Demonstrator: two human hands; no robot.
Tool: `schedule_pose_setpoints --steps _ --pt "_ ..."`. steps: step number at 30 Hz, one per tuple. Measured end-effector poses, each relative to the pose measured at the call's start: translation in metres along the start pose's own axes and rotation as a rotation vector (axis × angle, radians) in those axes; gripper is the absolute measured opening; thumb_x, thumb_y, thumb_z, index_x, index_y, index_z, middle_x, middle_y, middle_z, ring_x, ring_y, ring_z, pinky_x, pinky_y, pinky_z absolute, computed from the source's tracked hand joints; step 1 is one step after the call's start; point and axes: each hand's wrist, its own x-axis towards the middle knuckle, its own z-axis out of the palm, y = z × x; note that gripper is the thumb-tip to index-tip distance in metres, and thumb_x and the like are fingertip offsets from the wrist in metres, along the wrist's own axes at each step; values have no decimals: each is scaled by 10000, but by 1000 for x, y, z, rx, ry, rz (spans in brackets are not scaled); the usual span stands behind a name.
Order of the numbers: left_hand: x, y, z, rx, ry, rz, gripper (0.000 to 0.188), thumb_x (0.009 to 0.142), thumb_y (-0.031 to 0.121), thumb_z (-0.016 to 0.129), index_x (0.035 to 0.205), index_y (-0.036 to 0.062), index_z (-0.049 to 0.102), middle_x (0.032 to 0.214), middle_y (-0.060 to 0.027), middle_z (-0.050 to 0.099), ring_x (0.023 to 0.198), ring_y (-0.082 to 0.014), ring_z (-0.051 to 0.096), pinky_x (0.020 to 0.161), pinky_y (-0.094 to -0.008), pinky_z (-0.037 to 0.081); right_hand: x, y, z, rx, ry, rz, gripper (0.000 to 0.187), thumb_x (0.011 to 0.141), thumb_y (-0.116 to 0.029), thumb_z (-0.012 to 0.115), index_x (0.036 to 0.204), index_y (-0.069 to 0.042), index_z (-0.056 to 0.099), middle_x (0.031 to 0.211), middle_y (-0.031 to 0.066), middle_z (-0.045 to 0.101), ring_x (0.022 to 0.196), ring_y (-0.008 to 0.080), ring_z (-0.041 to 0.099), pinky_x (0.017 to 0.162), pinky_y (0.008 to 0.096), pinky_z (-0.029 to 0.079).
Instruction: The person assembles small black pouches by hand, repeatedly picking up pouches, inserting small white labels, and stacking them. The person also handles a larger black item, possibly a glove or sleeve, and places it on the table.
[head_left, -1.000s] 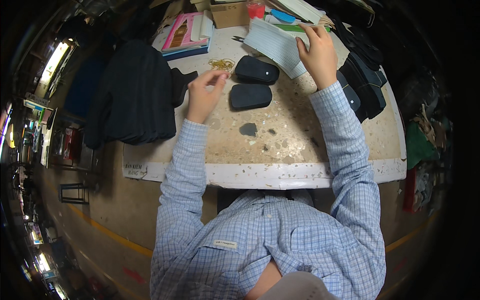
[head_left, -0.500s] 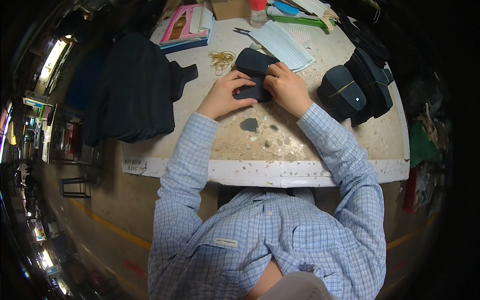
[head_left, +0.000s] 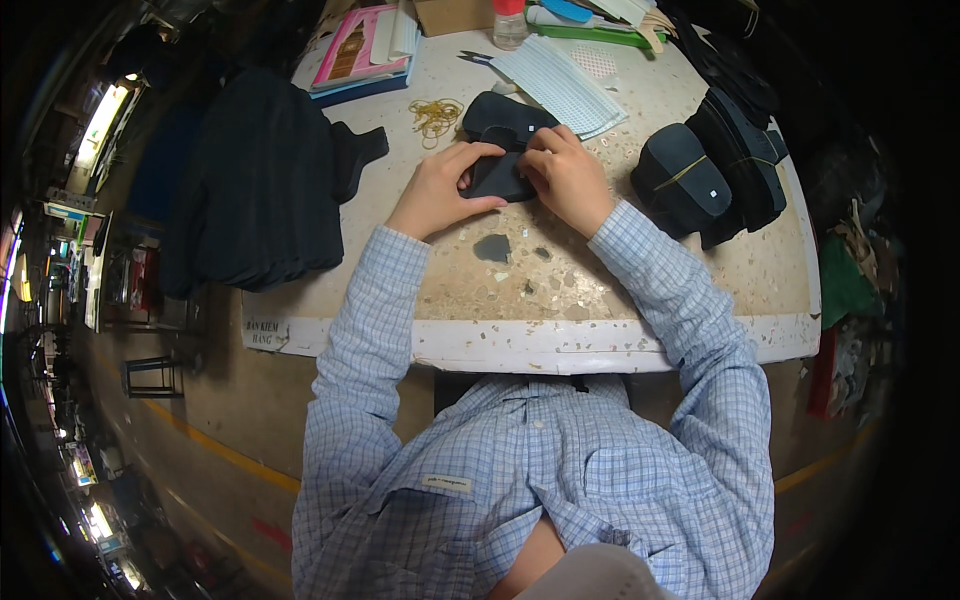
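Note:
A small dark fabric piece (head_left: 497, 177) lies on the worktable between my hands. My left hand (head_left: 445, 190) grips its left side, with the thumb along the near edge and the fingers over the far part. The curled fingers of my right hand (head_left: 567, 180) pinch its right edge; the fingertips are partly hidden. Just beyond, touching it, is a rounded dark piece (head_left: 495, 112) with a small white mark. Further right sits a rounded dark bundle (head_left: 683, 182) tied with a rubber band, against a taller banded dark stack (head_left: 742, 165).
A large dark stack of fabric pieces (head_left: 262, 185) covers the table's left side. Loose yellow rubber bands (head_left: 436, 118), pincers (head_left: 476, 57), a checked light-blue cloth (head_left: 560, 85), a clear red-capped bottle (head_left: 509, 32) and a pink booklet (head_left: 352, 50) lie toward the back.
A flap of the dark piece now stands up between my hands, and the white mark beyond it has come into view. Both hands keep nearly the same place.

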Motion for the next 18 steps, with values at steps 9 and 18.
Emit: schedule_pose_setpoints --steps 9,18 --pt "1 0 2 -43 22 -9 396 801 152 735 1183 125 634 965 -82 656 742 -193 623 700 -315 530 3 3 -6 400 -47 214 221 775 -39 677 971 -93 590 802 45 686 837 262 618 706 386 521" --pt "-1 3 0 18 -60 -55 374 796 154 737 1154 128 634 931 -86 657 785 -229 645 708 -334 539 4 7 -7 54 90 141 181 801 -65 654 965 -125 606 803 47 683 859 259 626 670 391 532"
